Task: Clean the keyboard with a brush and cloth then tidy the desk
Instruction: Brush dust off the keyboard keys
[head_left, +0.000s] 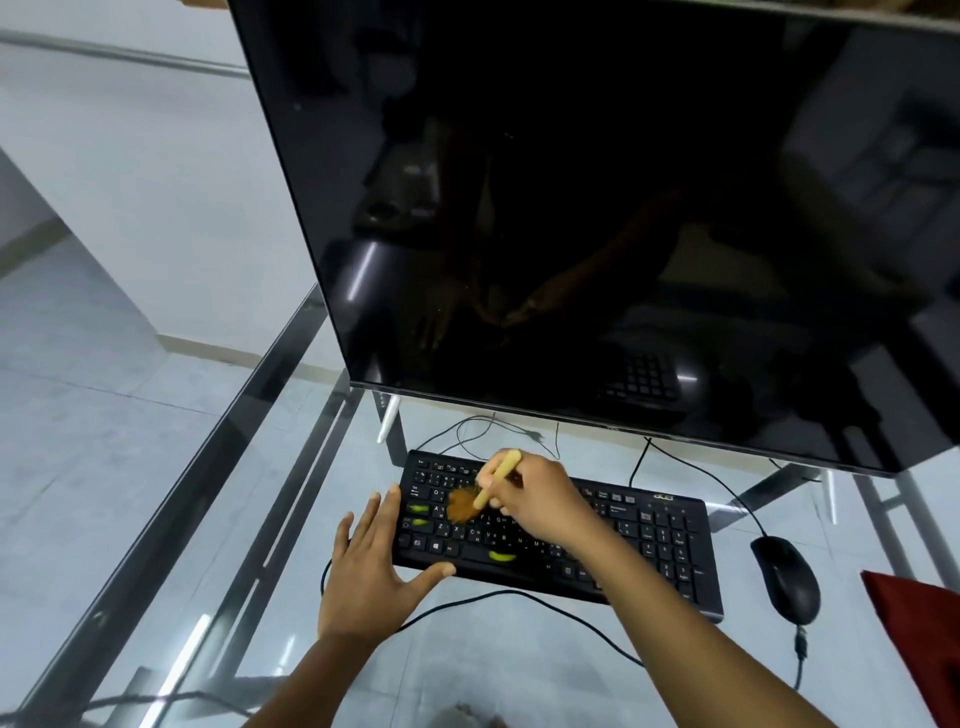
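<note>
The black keyboard (649, 540) lies on the glass tabletop (493, 675), and the step in hand looks to be the brushing. The right hand (540, 499) holds the brush (491, 480) over the keyboard's left half. Its fingers (506, 483) are curled round the pale handle, and the brown bristles are splayed on the letter keys. The left hand (371, 577) lies flat at the keyboard's left end, fingers straight and spread, thumb along the front edge.

To do this well, the person should probably press lightly and sweep row by row toward one edge, so dust leaves the gaps. The flat hand can stop the keyboard sliding on the glass. The red cloth (919, 623) lies well to the keyboard's right, beyond the mouse (787, 579).

A pale logo at the keyboard's top right may read "acer". Key letters such as Z, X and C are just legible.
</note>
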